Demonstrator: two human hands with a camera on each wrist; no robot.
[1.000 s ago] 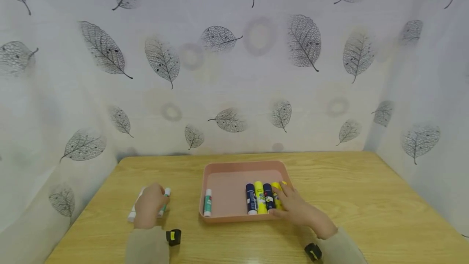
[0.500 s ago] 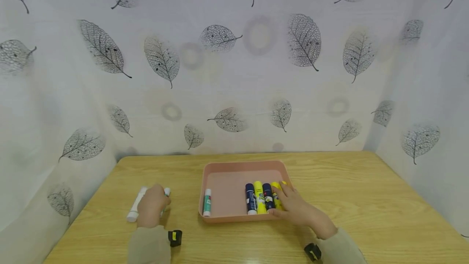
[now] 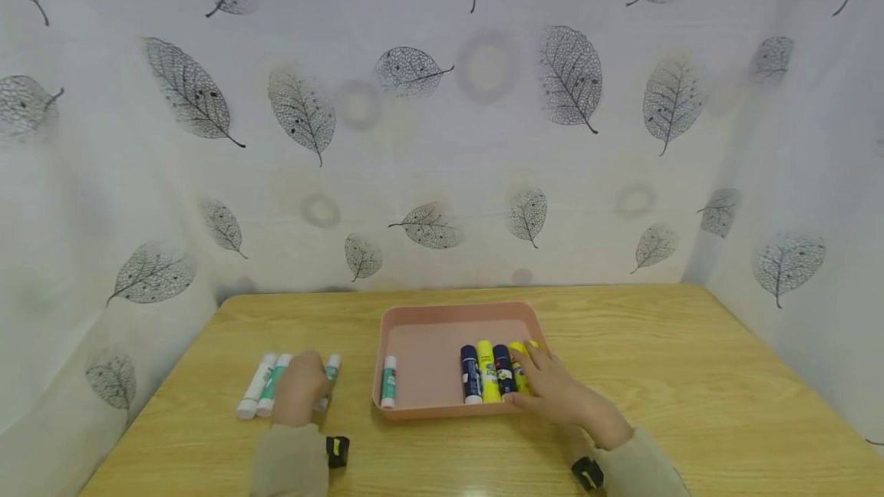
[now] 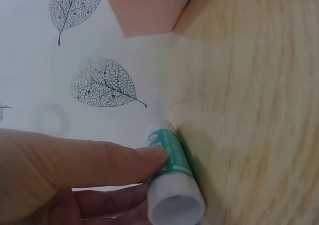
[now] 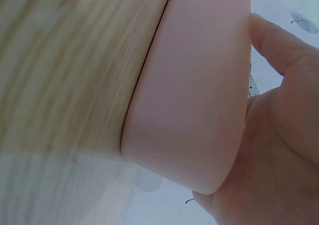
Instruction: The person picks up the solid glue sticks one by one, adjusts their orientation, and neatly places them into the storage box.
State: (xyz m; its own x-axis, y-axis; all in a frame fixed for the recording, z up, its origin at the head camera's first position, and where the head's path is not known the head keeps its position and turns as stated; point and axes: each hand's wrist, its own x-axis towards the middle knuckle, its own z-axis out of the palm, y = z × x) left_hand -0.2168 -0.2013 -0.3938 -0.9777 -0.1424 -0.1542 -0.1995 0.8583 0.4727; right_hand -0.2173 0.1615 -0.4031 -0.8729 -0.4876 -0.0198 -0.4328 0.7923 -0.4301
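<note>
My left hand [image 3: 299, 388] is at the left of the table, pinching a small glue stick [image 4: 178, 157] with a green label and white ends; in the head view the hand partly covers it. To that hand's left lie a white glue stick [image 3: 257, 386] and another green-labelled glue stick [image 3: 269, 393]. My right hand [image 3: 562, 392] rests over the right front corner of the pink tray [image 3: 428, 414], its fingers spread across yellow glue sticks [image 3: 519, 376]. In the right wrist view the thumb touches the tray's rim, while the other fingertips are hidden behind its wall.
Inside the tray, dark blue glue sticks [image 3: 471, 374] and a yellow glue stick [image 3: 487, 370] line up at the right. One green-labelled glue stick [image 3: 389, 382] lies along the left wall. A leaf-print curtain [image 3: 428, 136] surrounds the wooden table [image 3: 649, 343] at the back and sides.
My left hand has moved a little to the right with a green glue stick, leaving another green one exposed beside the white one. My right hand has stayed on the tray.
</note>
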